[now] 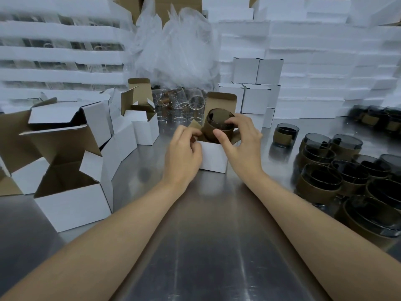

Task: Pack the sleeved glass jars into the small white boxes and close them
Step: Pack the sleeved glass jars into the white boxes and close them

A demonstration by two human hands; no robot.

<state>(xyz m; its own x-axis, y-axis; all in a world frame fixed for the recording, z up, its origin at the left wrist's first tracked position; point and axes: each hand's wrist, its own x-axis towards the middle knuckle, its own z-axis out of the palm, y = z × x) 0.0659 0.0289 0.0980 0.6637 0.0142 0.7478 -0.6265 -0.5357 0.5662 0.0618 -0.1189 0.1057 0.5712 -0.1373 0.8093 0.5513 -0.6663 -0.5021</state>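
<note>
Steel table [208, 231], foam stacks [314, 68] behind; right hand [240, 142] grips jar [217, 127], left hand [184, 151] pinches box [213, 159].

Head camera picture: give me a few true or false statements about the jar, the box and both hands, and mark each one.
1. The right hand grips a jar at the mouth of the box. True.
2. The left hand hangs free, away from the box. False: its curled fingers pinch the box's left flap.
3. The box is already closed. False: its lid flap stands upright behind the jar.
4. More sleeved jars stand on the table to the person's right. True.
5. The jar in hand has no sleeve. False: a brown sleeve wraps it.
</note>
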